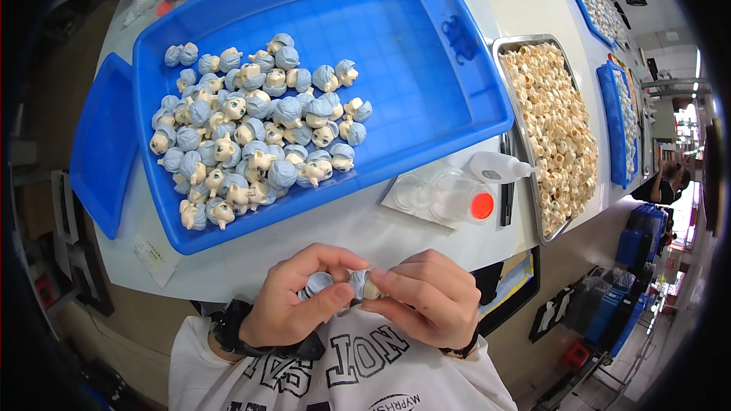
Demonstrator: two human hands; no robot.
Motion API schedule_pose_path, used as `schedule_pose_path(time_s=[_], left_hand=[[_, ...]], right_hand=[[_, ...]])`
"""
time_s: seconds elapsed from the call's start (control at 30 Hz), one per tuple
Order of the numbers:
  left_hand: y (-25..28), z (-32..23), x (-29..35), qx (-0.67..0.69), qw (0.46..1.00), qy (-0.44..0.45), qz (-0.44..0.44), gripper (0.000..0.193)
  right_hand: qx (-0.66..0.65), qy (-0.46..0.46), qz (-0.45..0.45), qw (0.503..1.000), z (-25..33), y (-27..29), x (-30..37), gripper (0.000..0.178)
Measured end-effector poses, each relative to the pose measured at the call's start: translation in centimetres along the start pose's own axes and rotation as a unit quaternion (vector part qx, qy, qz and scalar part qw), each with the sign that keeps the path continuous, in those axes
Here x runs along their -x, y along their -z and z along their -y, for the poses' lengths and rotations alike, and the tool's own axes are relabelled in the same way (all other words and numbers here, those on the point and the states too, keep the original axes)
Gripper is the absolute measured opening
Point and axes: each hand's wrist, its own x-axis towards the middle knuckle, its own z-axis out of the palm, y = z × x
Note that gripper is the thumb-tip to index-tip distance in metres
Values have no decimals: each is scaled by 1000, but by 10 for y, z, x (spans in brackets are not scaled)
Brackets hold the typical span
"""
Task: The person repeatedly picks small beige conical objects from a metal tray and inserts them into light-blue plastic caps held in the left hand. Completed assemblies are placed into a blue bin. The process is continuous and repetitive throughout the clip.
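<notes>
Close in front of my chest, both hands meet over a small doll head with light-blue hair and a cream part. My left hand is closed, thumb and fingers pinching its blue side. A second light-blue piece, curved like a hair part, sits within the left fingers. Pressed against the cream side are the thumb and fingertips of my right hand. Fingers partly cover both pieces. Beyond the hands, a large blue plastic tub holds a pile of doll heads with the same blue hair.
A metal tray of small hollow cream parts lies right of the tub. Between them and me are a white squeeze bottle, a clear container with a red cap and a black pen-like tool. A blue bin stands left.
</notes>
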Motion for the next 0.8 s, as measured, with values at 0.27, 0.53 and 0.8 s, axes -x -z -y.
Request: schedule_pose_path(time_s=[0.27, 0.53, 0.8], left_hand=[[-3, -1, 1, 72, 996, 39, 42, 43], [-3, -7, -3, 119, 984, 103, 87, 49], [-1, -3, -1, 73, 984, 99, 125, 38]], right_hand=[[1, 21, -7, 1000, -7, -8, 1, 36], [19, 0, 31, 999, -6, -11, 0, 44], [53, 54, 13, 997, -6, -10, 2, 44]])
